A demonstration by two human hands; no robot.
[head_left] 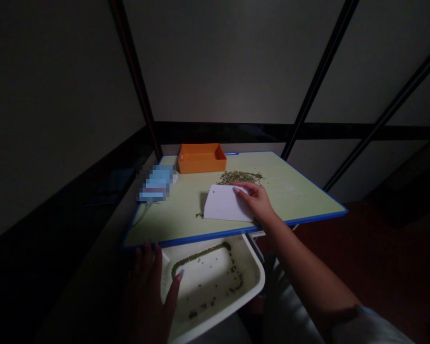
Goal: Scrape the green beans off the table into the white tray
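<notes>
My right hand [255, 199] grips a white flat scraper [224, 203] with a small hole near its upper left corner, its lower edge at the tabletop. Just beyond it lies a heap of small green seeds or pellets [241, 177], and a few more sit by the scraper's left end. At the lower left, my left hand [152, 282] has its fingers spread over the left rim of a white basin [256, 282]. The basin sits below the table's front edge, with green pieces gathered along its inside edges.
An orange open box [202, 165] stands at the back of the pale green table [290, 191], which has a blue edge. To the left, a blurred blue screen [157, 183] has a cable running down. Dark-framed wall panels close off the back and left.
</notes>
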